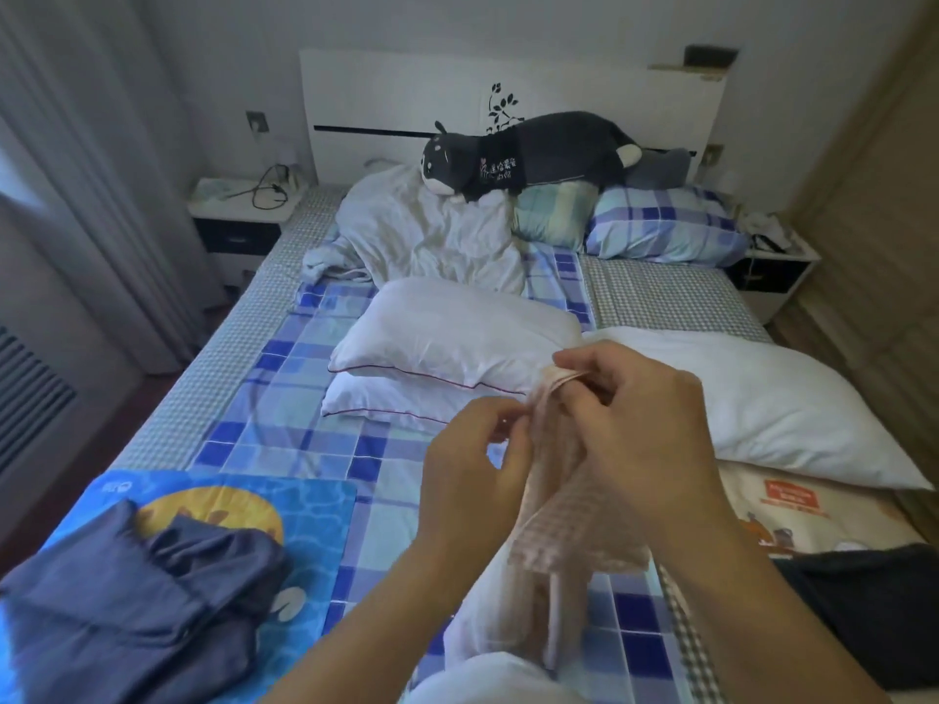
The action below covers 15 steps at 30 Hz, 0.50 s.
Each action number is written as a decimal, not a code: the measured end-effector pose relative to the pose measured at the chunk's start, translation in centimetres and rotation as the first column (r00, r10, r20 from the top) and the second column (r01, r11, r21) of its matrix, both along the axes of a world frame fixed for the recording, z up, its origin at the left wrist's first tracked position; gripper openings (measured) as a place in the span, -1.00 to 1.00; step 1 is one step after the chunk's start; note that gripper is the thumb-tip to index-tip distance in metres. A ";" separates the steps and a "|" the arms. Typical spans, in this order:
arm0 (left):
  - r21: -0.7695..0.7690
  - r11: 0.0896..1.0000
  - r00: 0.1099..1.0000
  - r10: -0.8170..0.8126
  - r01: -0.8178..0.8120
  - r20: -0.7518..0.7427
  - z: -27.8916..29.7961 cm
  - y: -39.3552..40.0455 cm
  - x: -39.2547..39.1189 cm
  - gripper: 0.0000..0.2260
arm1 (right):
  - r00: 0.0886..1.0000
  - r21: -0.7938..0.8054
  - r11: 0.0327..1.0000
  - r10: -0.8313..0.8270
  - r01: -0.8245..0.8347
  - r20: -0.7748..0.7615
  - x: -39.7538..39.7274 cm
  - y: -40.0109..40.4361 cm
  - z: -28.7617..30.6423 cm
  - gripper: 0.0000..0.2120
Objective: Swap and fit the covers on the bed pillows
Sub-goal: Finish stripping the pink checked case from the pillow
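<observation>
A pale pink checked pillow cover (574, 530) hangs bunched in front of me above the bed. My right hand (645, 424) pinches its upper edge between thumb and fingers. My left hand (472, 475) grips the same edge just to the left. Two bare white pillows with dark red piping lie stacked mid-bed, the upper pillow (452, 332) on the lower pillow (376, 398). A larger bare white pillow (767, 403) lies to the right, behind my right hand.
Folded dark blue fabric (132, 607) lies on a blue printed sheet (315, 515) at the near left. A crumpled white duvet (427, 231), a grey plush animal (533, 155) and checked pillows (665, 226) sit by the headboard. Nightstands flank the bed; dark cloth (864, 612) lies near right.
</observation>
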<state>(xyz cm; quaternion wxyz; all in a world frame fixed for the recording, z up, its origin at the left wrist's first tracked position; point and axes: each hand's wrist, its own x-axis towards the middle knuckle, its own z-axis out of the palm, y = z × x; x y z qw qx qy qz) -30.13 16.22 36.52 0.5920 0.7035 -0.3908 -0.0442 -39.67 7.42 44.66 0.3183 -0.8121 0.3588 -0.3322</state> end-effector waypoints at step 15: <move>-0.083 0.963 0.950 -0.265 0.255 -0.162 4.6 -2.5 1.6 -0.83 | 0.999 -0.282 0.958 -0.043 0.047 0.018 -1.4 -2.5 0.5 -0.79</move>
